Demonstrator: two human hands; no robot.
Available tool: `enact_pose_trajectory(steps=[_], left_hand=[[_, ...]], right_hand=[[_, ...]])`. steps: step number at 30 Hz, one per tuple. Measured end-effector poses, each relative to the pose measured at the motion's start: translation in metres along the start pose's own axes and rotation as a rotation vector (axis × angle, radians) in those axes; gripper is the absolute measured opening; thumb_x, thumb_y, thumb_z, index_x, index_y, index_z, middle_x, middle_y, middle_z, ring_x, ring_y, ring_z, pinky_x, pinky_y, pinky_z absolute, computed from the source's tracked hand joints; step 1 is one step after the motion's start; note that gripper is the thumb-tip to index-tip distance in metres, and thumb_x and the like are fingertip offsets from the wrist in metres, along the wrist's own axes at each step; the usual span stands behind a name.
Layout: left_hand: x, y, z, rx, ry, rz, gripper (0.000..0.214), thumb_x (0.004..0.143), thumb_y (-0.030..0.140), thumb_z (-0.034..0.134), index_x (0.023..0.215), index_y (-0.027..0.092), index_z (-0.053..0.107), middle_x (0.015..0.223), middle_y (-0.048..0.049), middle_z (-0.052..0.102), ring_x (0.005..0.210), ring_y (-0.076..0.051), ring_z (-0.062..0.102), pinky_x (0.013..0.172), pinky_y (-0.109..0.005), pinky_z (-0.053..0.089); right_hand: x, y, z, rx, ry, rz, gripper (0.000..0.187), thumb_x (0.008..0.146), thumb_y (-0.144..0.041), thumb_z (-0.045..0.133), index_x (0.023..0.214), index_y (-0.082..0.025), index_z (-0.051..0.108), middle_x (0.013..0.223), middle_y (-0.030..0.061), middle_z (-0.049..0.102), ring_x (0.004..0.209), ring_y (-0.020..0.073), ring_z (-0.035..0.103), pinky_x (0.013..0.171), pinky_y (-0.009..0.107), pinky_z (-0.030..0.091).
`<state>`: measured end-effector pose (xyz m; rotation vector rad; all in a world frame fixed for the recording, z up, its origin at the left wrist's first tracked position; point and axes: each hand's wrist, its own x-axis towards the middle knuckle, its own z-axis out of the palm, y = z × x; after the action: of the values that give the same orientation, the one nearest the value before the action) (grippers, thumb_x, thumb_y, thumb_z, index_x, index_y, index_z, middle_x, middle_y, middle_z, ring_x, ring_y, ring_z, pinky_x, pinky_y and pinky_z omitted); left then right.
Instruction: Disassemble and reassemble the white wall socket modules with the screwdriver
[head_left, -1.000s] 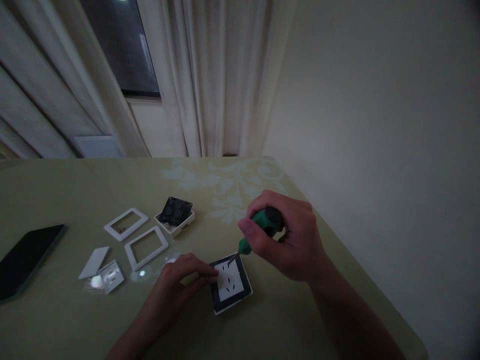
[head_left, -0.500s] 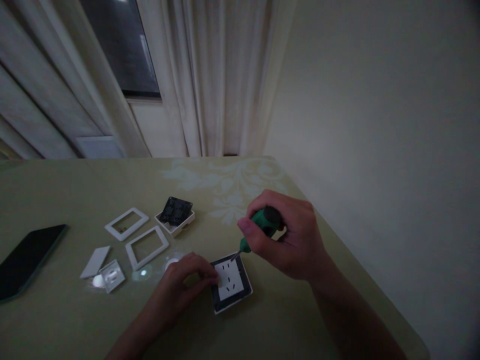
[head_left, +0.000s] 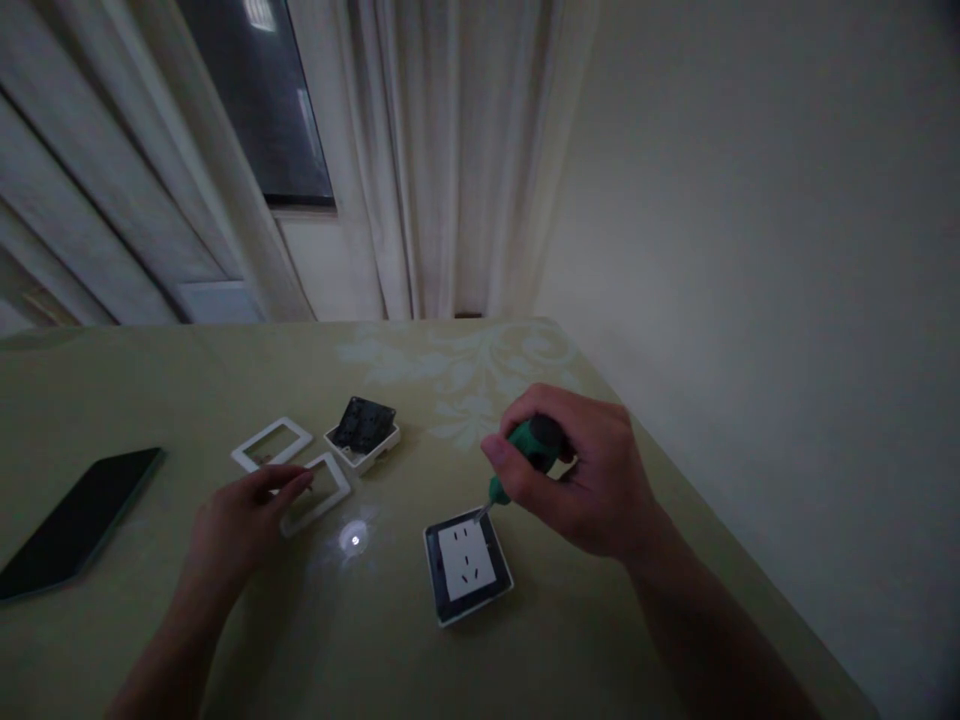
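A green screwdriver [head_left: 534,445] with a black end is gripped in my right hand [head_left: 581,470]. Its tip meets the upper edge of a wall socket [head_left: 466,560], which has a white face with slots and a dark border and lies on the table. My left hand [head_left: 240,515] is over a white rectangular frame [head_left: 337,475], thumb and fingers pinched together. A tiny dark thing shows at those fingertips, too small to name. Behind that hand lies a second white frame [head_left: 289,425], partly covered by the fingers.
A white box with a black switch module [head_left: 364,425] tilted in it stands behind the frames. On the left lies a dark flat tablet-like slab [head_left: 82,515]. The green tablecloth [head_left: 390,650] reflects a bright light. A wall [head_left: 750,300] runs along the right edge.
My left hand has left the socket and moved left to the white frames, covering the small white pieces there. The screwdriver stays at the socket's top edge.
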<state>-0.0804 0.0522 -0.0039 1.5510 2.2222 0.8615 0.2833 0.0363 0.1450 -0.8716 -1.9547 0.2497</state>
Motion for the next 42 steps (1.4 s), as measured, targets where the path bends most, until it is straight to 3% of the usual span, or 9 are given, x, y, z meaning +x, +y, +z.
enact_pose_trajectory(steps=[4, 8, 10, 12, 14, 17, 22, 30, 42], left_hand=[[-0.002, -0.002, 0.006, 0.122, -0.017, 0.021, 0.037, 0.086, 0.054, 0.063, 0.090, 0.026, 0.086, 0.063, -0.0072, 0.074, 0.061, -0.031, 0.070, 0.056, -0.035, 0.046], [-0.020, 0.020, 0.010, 0.175, 0.040, 0.132, 0.039, 0.097, 0.051, 0.053, 0.097, 0.025, 0.082, 0.088, -0.0085, 0.079, 0.080, -0.032, 0.071, 0.072, -0.039, 0.051], [-0.039, 0.039, 0.018, 0.118, 0.058, 0.252, 0.039, 0.099, 0.053, 0.051, 0.095, 0.024, 0.077, 0.097, -0.0083, 0.078, 0.083, -0.029, 0.069, 0.079, -0.040, 0.054], [-0.065, 0.058, 0.032, -0.059, -0.025, 0.479, 0.038, 0.102, 0.053, 0.053, 0.091, 0.024, 0.074, 0.093, -0.0080, 0.077, 0.082, -0.027, 0.070, 0.078, -0.039, 0.057], [-0.091, 0.072, 0.050, -0.161, -0.207, 0.673, 0.038, 0.101, 0.054, 0.062, 0.128, 0.028, 0.071, 0.125, -0.0098, 0.077, 0.110, -0.032, 0.073, 0.093, -0.043, 0.061], [-0.118, 0.078, 0.075, -0.125, -0.337, 0.812, 0.080, 0.088, 0.055, 0.081, 0.157, 0.034, 0.048, 0.151, -0.0117, 0.066, 0.132, -0.040, 0.065, 0.108, -0.056, 0.056], [-0.119, 0.064, 0.094, -0.052, -0.323, 0.833, 0.081, 0.084, 0.044, 0.084, 0.155, 0.033, 0.045, 0.144, -0.0132, 0.068, 0.128, -0.042, 0.066, 0.104, -0.061, 0.057], [-0.114, 0.067, 0.087, -0.019, -0.335, 0.830, 0.083, 0.082, 0.035, 0.085, 0.153, 0.031, 0.042, 0.145, -0.0138, 0.066, 0.127, -0.041, 0.065, 0.102, -0.058, 0.058], [-0.113, 0.064, 0.087, -0.058, -0.336, 0.824, 0.079, 0.081, 0.036, 0.086, 0.150, 0.029, 0.049, 0.139, -0.0120, 0.070, 0.123, -0.040, 0.068, 0.101, -0.057, 0.058]], right_hand=[[-0.001, 0.004, 0.001, -0.101, -0.171, 0.063, 0.025, 0.097, -0.038, 0.073, 0.082, -0.019, 0.063, 0.073, -0.0035, 0.060, 0.064, 0.0116, 0.053, 0.063, 0.028, 0.038], [-0.004, 0.007, 0.002, -0.192, -0.316, 0.138, 0.029, 0.099, -0.043, 0.071, 0.084, -0.020, 0.062, 0.076, -0.0022, 0.061, 0.068, 0.0137, 0.054, 0.066, 0.030, 0.037], [-0.005, 0.008, 0.003, -0.189, -0.326, 0.154, 0.029, 0.100, -0.044, 0.069, 0.085, -0.020, 0.062, 0.077, -0.0022, 0.062, 0.069, 0.0138, 0.054, 0.067, 0.030, 0.037], [-0.006, 0.008, 0.002, -0.160, -0.326, 0.168, 0.029, 0.101, -0.044, 0.068, 0.087, -0.020, 0.062, 0.078, -0.0023, 0.062, 0.070, 0.0138, 0.055, 0.068, 0.030, 0.038], [-0.008, 0.008, 0.002, -0.130, -0.321, 0.173, 0.029, 0.102, -0.045, 0.066, 0.088, -0.020, 0.063, 0.078, -0.0022, 0.063, 0.071, 0.0138, 0.056, 0.069, 0.029, 0.038], [-0.009, 0.009, 0.002, -0.111, -0.299, 0.160, 0.029, 0.102, -0.045, 0.065, 0.089, -0.020, 0.064, 0.081, -0.0013, 0.064, 0.073, 0.0143, 0.058, 0.071, 0.029, 0.040], [-0.009, 0.008, 0.004, -0.103, -0.336, 0.154, 0.026, 0.101, -0.043, 0.066, 0.089, -0.021, 0.062, 0.079, -0.0024, 0.063, 0.070, 0.0138, 0.056, 0.068, 0.028, 0.039], [-0.012, 0.011, 0.015, -0.068, -0.366, 0.142, 0.026, 0.101, -0.043, 0.067, 0.088, -0.021, 0.060, 0.081, -0.0021, 0.063, 0.072, 0.0144, 0.056, 0.069, 0.028, 0.038], [-0.011, 0.008, 0.008, -0.051, -0.338, 0.136, 0.025, 0.101, -0.041, 0.067, 0.088, -0.020, 0.061, 0.079, -0.0034, 0.061, 0.071, 0.0135, 0.055, 0.069, 0.028, 0.039]])
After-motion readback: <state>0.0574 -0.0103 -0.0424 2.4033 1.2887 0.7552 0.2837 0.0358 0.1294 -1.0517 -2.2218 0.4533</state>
